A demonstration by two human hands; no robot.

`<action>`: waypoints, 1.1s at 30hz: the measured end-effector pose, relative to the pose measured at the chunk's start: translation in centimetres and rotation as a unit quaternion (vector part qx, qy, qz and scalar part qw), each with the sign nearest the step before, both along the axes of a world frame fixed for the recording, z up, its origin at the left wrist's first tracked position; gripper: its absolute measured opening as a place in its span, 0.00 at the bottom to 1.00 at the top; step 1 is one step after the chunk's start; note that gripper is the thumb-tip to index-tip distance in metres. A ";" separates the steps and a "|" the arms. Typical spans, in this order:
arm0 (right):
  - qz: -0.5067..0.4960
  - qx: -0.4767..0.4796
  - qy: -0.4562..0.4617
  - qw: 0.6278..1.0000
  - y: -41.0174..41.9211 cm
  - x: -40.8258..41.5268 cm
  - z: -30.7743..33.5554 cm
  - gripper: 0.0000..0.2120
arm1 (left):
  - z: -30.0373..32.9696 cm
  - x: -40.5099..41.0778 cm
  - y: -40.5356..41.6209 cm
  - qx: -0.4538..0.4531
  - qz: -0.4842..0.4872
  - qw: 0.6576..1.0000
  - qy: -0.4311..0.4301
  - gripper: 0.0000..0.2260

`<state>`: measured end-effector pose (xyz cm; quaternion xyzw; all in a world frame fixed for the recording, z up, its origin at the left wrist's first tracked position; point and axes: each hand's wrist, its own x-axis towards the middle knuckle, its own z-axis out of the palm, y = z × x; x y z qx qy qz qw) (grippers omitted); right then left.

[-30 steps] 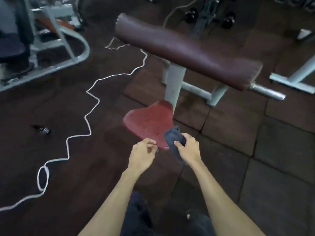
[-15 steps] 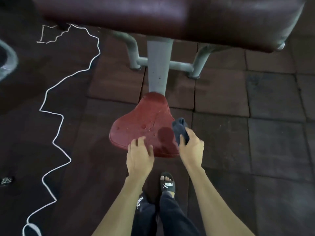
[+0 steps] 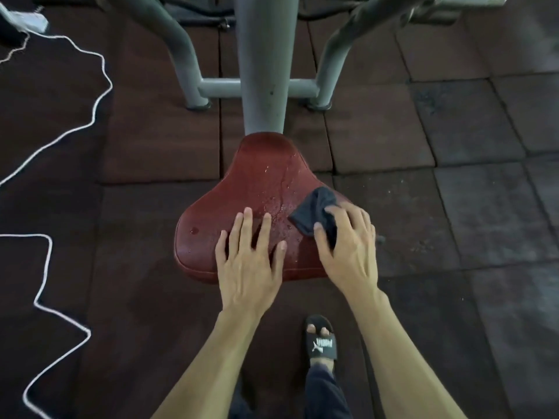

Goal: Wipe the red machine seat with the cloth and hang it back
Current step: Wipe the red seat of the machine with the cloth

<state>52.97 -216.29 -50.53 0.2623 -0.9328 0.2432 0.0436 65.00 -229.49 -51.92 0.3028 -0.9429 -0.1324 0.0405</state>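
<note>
The red machine seat (image 3: 266,182) sits low in the middle of the view, its surface speckled with water drops. My right hand (image 3: 348,246) presses a crumpled dark blue cloth (image 3: 314,211) onto the seat's right side, thumb and fingers closed over it. My left hand (image 3: 249,258) lies flat on the seat's front edge with fingers spread and nothing in it. Part of the cloth is hidden under my right palm.
A grey post (image 3: 260,65) rises from the seat's narrow end, braced by two grey legs (image 3: 181,55) and a crossbar. A white cord (image 3: 48,143) snakes over the dark floor tiles at left. My sandalled foot (image 3: 322,343) stands below the seat.
I have leaned in closer over the seat. My left hand has opened flat onto the seat. My right hand has pushed the cloth onto the seat's right side.
</note>
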 end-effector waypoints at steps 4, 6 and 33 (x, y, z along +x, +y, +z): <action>-0.011 0.048 0.009 0.999 -1.9 1.5 -1.5 0.23 | -0.3 0.4 -0.2 -0.011 -0.002 1.000 0.022 0.24; -0.002 0.039 0.014 0.999 -1.4 2.6 -1.7 0.20 | -0.4 0.5 -0.2 -0.014 -0.003 1.000 0.021 0.24; 0.005 0.078 0.005 0.997 -1.8 1.2 -2.0 0.25 | -0.5 0.3 0.1 -0.031 0.002 1.000 0.002 0.24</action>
